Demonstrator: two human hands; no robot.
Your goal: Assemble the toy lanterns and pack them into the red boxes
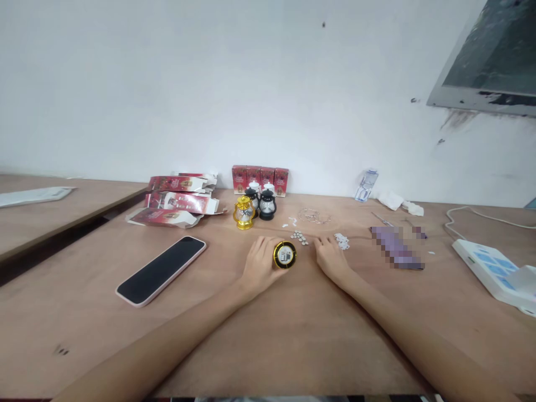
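My left hand [262, 261] is closed around a small gold lantern [285, 255], held so that its round underside faces me. In that underside, a black and gold ring surrounds a pale inside with small parts in it. My right hand [330, 258] rests on the table, fingers slightly bent and apart, with no object visible in them. Between the hands, just beyond them, lies a group of small round button cells [299, 237]. Right beside my right fingers is a little heap of white plastic tabs [342, 241]. Another gold lantern [244, 213] stands upright beyond my left hand.
Black lanterns [267, 205] and white ones stand before upright red boxes [260, 180] at the wall. Opened red cartons [178, 200] lie left, behind a phone [161, 271]. Thin wire [312, 215] lies mid-table. A power strip [494, 273] and cable are at right.
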